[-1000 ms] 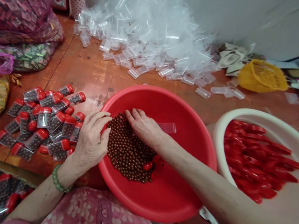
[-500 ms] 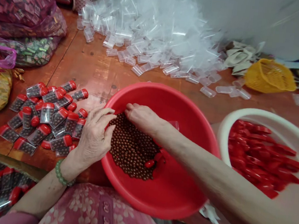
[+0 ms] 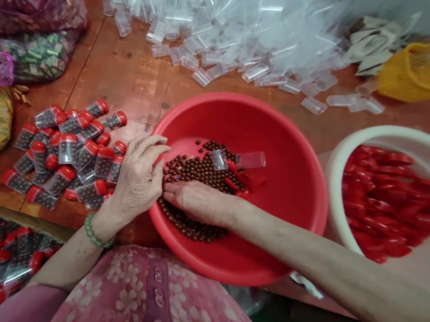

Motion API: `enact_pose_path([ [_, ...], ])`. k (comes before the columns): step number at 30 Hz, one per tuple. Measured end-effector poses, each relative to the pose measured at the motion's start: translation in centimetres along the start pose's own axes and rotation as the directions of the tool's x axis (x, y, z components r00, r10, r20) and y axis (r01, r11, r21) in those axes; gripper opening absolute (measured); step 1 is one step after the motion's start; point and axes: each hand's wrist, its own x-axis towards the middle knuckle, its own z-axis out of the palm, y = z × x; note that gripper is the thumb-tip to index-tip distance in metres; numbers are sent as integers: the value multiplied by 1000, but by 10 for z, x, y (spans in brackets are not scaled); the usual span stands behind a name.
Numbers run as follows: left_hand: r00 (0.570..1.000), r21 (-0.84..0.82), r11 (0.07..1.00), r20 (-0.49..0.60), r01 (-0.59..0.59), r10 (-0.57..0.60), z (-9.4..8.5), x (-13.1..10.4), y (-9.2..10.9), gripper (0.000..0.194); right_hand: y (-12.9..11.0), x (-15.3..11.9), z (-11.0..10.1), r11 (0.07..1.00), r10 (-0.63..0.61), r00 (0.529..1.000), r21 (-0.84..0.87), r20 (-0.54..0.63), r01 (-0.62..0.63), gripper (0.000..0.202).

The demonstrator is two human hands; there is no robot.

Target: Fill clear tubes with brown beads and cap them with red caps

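A red basin (image 3: 292,230) holds many small brown balls (image 3: 193,171), with two clear tubes (image 3: 251,159) and several red caps (image 3: 231,184) beside them. My left hand (image 3: 140,176), with a green bead bracelet at the wrist, grips the basin's left rim, fingers curled over it. Down among the balls, my right hand (image 3: 203,201) lies knuckles up with its fingers together and bent. Its fingertips and palm are hidden, so whatever it holds does not show. Filled clear containers with red caps (image 3: 68,148) lie in a heap left of my left hand.
A pile of clear tubes (image 3: 220,33) spreads along the back. On the right stand a white basin (image 3: 336,194) of red plastic parts and a yellow basket (image 3: 419,75). Filled bags (image 3: 37,55) sit at left; more capped containers (image 3: 0,261) lie below the table edge.
My right hand has come towards me through the balls, uncovering their far side and a clear tube. My left hand stays at the rim. The view has tilted down.
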Motion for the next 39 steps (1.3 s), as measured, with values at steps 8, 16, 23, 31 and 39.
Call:
enact_pose_path([
  [8,1000,20,1000,20,20,-20,1,3,0,24,3,-10,3,718,144,986,694,-86,-44,24],
  [16,999,111,993,27,-43,40,-19,4,16,23,5,-25,-17,461,236,957,886,-169,43,31],
  [23,857,-391,875,513,285,-50,-34,5,28,50,0,-48,-36,511,323,887,850,-330,130,35],
  [31,783,-500,737,618,456,-65,-12,13,42,46,-12,-59,-43,507,318,812,811,-490,292,25],
  [39,745,-564,594,661,573,-90,-9,9,42,36,-22,-70,-40,603,458,666,756,-589,254,38],
])
